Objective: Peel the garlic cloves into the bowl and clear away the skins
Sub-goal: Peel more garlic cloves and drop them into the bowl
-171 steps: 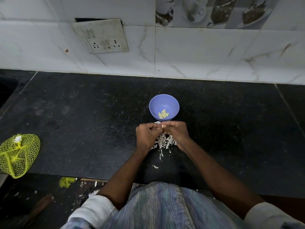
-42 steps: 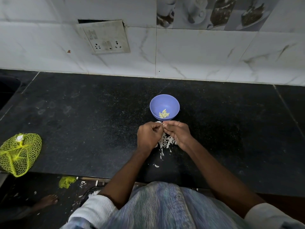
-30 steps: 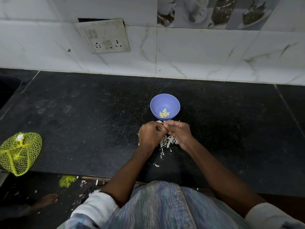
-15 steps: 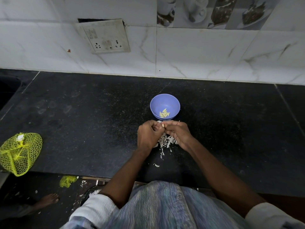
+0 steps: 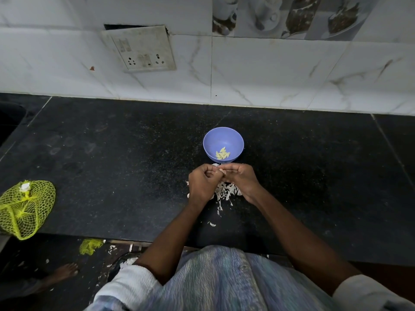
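A small blue bowl (image 5: 223,143) stands on the black counter with several peeled garlic cloves (image 5: 222,154) in its bottom. Just in front of it my left hand (image 5: 203,184) and my right hand (image 5: 241,179) meet, fingers curled, pinching one garlic clove (image 5: 220,171) between their fingertips; only a pale sliver of it shows. A heap of white garlic skins (image 5: 225,190) lies on the counter under and between my hands, with a few stray flakes (image 5: 211,224) nearer the front edge.
A yellow mesh bag (image 5: 24,207) lies at the counter's left front edge. A tiled wall with a socket plate (image 5: 140,49) closes the back. On the floor below are a scrap of yellow mesh (image 5: 91,246), skin flakes and a bare foot (image 5: 64,271).
My hands have stayed together in front of the bowl, fingers working slightly on the clove. The bowl and the skin pile have not moved.
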